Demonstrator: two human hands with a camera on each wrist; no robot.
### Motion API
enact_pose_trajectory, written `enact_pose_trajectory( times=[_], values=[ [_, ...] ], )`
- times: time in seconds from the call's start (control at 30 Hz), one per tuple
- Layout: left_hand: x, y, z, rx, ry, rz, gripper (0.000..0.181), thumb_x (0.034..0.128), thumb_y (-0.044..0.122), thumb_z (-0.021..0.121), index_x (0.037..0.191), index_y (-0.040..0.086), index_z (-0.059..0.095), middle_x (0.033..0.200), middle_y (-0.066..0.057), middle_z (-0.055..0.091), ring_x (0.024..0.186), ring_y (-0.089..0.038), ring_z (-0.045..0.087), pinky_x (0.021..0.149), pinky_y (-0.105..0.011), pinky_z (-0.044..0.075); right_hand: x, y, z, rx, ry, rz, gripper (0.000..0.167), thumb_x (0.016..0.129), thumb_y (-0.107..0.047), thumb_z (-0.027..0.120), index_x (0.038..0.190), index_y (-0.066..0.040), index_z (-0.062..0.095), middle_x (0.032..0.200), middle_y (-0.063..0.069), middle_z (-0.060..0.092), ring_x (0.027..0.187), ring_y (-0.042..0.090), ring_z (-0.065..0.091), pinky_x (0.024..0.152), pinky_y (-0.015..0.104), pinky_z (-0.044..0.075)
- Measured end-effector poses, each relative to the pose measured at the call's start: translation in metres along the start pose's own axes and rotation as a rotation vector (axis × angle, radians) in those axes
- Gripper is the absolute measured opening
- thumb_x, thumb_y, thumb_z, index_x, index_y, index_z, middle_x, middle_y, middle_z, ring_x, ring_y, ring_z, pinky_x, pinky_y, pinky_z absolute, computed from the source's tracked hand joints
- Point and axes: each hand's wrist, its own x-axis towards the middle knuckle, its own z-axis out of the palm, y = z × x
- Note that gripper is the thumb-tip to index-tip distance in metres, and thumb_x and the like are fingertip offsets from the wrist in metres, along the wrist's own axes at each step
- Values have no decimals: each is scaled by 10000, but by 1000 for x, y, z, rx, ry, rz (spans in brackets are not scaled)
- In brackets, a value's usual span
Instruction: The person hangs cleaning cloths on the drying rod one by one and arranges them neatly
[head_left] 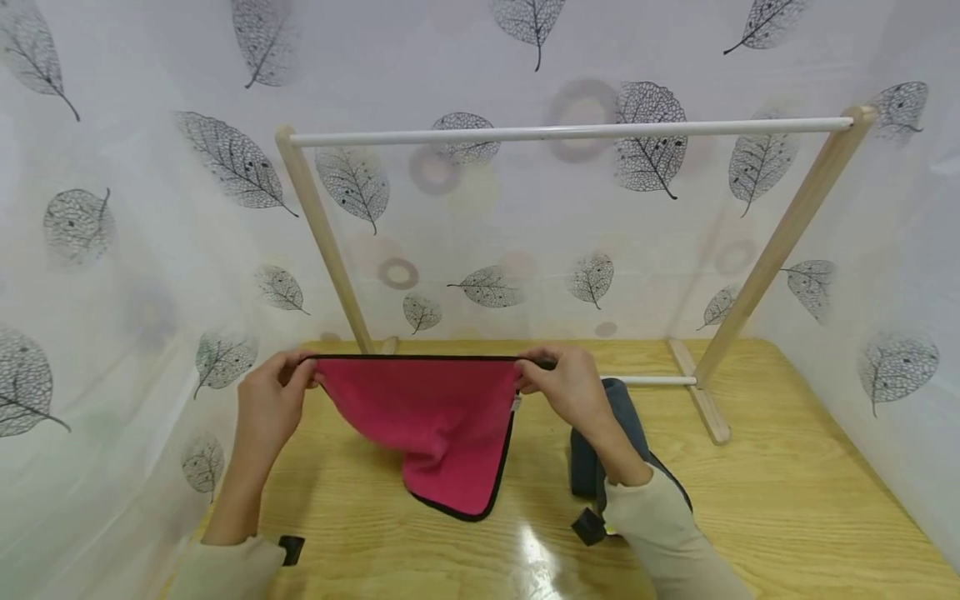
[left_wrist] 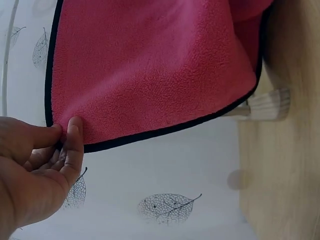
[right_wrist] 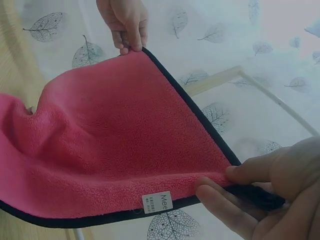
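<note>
A pink towel [head_left: 442, 417] with a black border hangs between both hands, its top edge stretched straight and its lower part touching or just above the table. The left hand [head_left: 272, 400] pinches one top corner between thumb and fingers, plain in the left wrist view, where the towel's fleecy face [left_wrist: 150, 70] fills the top. Pinching the other top corner is the right hand [head_left: 566, 387]. Near that corner a white label [right_wrist: 157, 202] is sewn to the border. A dark grey-blue folded cloth [head_left: 628, 417] lies on the table, partly hidden by the right forearm.
Behind the towel stands a wooden rack with a white top bar [head_left: 570, 132], slanted side posts [head_left: 783, 242] and a low white rail [head_left: 652, 380]. The wood-grain table [head_left: 787, 492] is bordered by a leaf-patterned curtain [head_left: 525, 233] at the back and sides.
</note>
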Motion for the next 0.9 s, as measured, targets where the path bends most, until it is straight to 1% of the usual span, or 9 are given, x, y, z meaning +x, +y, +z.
enact_pose_trajectory(
  times=[0.07,0.17,0.27,0.37,0.43,0.53,0.7,0.8,0.9],
  values=[
    [1,3,-1,-26,11,-7,227,1047,98,621,1170,-72,706,907,-209,745,701,71,613,620,-86,468,0,-3,-1,20,7,-11,164,992,-47,686,1091,70,744,925,184,761,788,329,759,714,297,621],
    [1,6,-2,-32,16,-12,230,1044,91,623,1180,-76,704,914,-222,744,687,116,590,620,-81,472,-1,-6,-2,31,18,-28,151,989,-37,687,1076,74,741,914,187,757,789,327,756,713,303,622],
    [2,9,-3,-37,17,-26,234,1046,95,621,1193,-68,701,925,-224,744,681,143,576,608,-92,468,-1,-12,-4,23,32,-48,136,981,-26,694,1063,71,743,905,178,754,782,319,752,705,302,622],
    [3,13,-6,-44,15,-46,245,1053,123,616,1204,-48,703,941,-218,745,686,135,585,593,-112,460,0,-19,-8,-8,47,-90,127,972,-23,705,1057,60,749,889,159,754,760,297,750,683,292,618],
    [5,15,-9,-56,11,-47,257,1057,143,611,1214,-39,704,946,-213,748,699,121,607,597,-116,464,1,-25,-11,-20,54,-120,123,965,-13,708,1052,64,750,884,157,754,747,290,749,680,313,621],
    [10,19,-14,-64,-7,-21,271,1064,148,600,1229,-40,704,942,-216,751,709,113,627,634,-99,493,3,-35,-16,-51,56,-154,122,960,-16,714,1051,55,757,872,145,757,735,282,749,669,332,622],
    [22,27,-22,-81,-39,27,269,1061,107,593,1233,-71,699,968,-255,735,699,111,629,658,-110,540,6,-48,-25,-115,64,-181,109,957,-43,725,1035,15,775,860,108,762,722,287,749,646,303,606],
    [29,32,-27,-81,-26,55,270,1057,100,599,1233,-77,700,979,-266,730,689,105,629,620,-110,532,8,-55,-29,-147,79,-205,101,954,-56,731,1022,-3,785,851,89,763,705,240,744,653,294,603],
    [35,37,-32,-77,6,82,267,1053,108,609,1227,-66,711,957,-263,735,684,94,632,584,-104,507,10,-61,-33,-165,93,-225,96,953,-66,737,1015,-22,794,844,76,765,696,190,732,657,284,599]
  ],
)
